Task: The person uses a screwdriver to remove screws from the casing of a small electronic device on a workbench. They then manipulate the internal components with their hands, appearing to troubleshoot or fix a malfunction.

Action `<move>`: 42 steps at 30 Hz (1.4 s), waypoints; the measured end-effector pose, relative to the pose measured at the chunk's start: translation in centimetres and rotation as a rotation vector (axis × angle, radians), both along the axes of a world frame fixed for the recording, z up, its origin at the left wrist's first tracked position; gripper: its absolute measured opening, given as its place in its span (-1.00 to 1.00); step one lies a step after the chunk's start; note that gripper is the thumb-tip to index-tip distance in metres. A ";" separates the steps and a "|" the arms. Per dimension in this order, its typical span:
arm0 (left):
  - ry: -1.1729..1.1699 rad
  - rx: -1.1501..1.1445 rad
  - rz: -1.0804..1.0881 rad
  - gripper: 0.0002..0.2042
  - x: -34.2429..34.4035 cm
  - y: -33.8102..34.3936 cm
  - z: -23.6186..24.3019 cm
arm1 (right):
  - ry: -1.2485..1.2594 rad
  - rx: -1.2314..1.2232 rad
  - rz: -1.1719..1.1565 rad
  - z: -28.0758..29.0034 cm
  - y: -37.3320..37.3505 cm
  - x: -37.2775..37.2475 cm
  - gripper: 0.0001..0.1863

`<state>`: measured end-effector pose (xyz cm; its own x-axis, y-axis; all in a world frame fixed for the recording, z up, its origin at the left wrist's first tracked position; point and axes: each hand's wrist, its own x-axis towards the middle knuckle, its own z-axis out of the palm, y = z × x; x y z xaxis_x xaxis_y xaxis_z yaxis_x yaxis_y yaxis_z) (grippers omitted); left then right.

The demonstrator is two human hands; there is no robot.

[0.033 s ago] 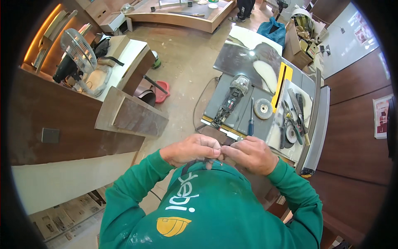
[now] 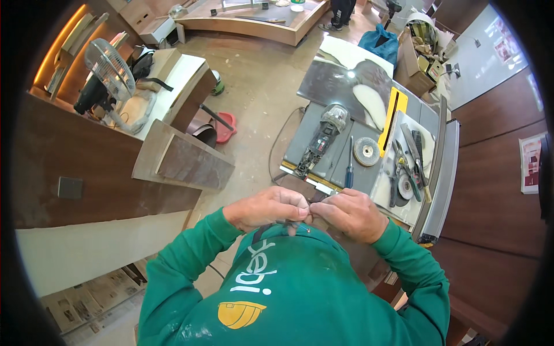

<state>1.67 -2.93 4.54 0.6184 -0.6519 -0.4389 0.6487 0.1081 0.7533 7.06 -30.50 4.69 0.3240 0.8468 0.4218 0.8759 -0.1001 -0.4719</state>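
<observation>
My left hand (image 2: 270, 206) and my right hand (image 2: 353, 214) meet in front of my chest, thumbs and fingertips pinched together. A black cord (image 2: 262, 232) runs up into my left fingers, and a thin bluish wire end with a coppery tip shows below them. Whatever the right fingertips pinch is hidden. Just beyond the hands, an angle grinder (image 2: 324, 138) lies on the grey worktop (image 2: 297, 145), its rear end opened with inner parts showing. Beside it are a blue-handled screwdriver (image 2: 349, 175) and a round abrasive wheel (image 2: 366, 151).
On the worktop's right, a pale board (image 2: 408, 212) bears pliers (image 2: 402, 158), discs and other hand tools. A glossy dark panel (image 2: 329, 83) covers the far end. At left stand a counter with a fan (image 2: 109, 69) and a curved wooden piece (image 2: 183, 158). A person's legs (image 2: 341, 12) show at the back.
My fingertips shift very slightly while staying pinched together. Everything else looks the same.
</observation>
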 end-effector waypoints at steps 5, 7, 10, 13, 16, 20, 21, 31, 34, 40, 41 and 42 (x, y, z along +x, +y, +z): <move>-0.580 0.402 0.140 -0.86 -1.3 -1.4 -0.1 | 1.154 -0.124 -0.316 1.2 0.4 -1.9 -0.82; -1.126 0.620 0.161 -0.88 -1.9 -2.3 -0.8 | 1.928 -0.048 -0.317 0.4 -0.4 -2.0 -0.78; -1.221 0.623 0.257 -0.90 -2.6 -2.9 -0.8 | 2.115 0.044 -0.352 -0.4 -1.1 -2.6 -0.73; -0.691 0.415 0.279 -0.92 -2.4 -2.2 0.1 | 1.327 -0.009 -0.530 0.9 -0.7 -2.3 -0.67; -0.188 0.171 0.177 -0.89 -1.2 -0.8 0.7 | 0.061 -0.002 -0.243 -0.2 -0.8 -1.9 -0.54; -0.076 0.051 0.105 -0.86 -0.7 -0.4 0.5 | -0.130 -0.060 -0.069 0.4 0.1 -0.9 -0.46; -0.062 0.040 0.087 -0.86 -0.6 -0.5 0.7 | -0.083 -0.024 -0.073 0.3 0.1 -0.7 -0.54; -0.931 0.533 0.274 -0.86 -1.9 -3.5 -2.0 | 1.620 0.009 -0.498 -0.1 -0.8 -1.9 -0.80; -0.236 0.210 0.130 -0.86 0.5 -2.3 -2.0 | 0.623 0.000 -0.503 -0.4 -0.8 -1.9 -0.73; 0.164 -0.260 -0.159 -0.84 6.2 -2.7 -6.9 | 0.054 0.033 -0.148 -2.4 -1.7 0.9 -0.62; 0.199 -0.336 -0.227 -0.84 7.1 -2.5 -6.9 | 0.048 0.004 -0.150 -2.3 -2.0 1.2 -0.58; 0.187 -0.297 -0.250 -0.85 7.5 -2.6 -6.7 | 0.046 -0.028 -0.155 -2.2 -2.5 1.3 -0.54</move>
<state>9.13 -5.54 -2.19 0.3534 -0.8865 -0.2987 0.8047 0.1253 0.5803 8.34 -32.96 2.47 0.4702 0.7964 0.3804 0.8266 -0.2464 -0.5060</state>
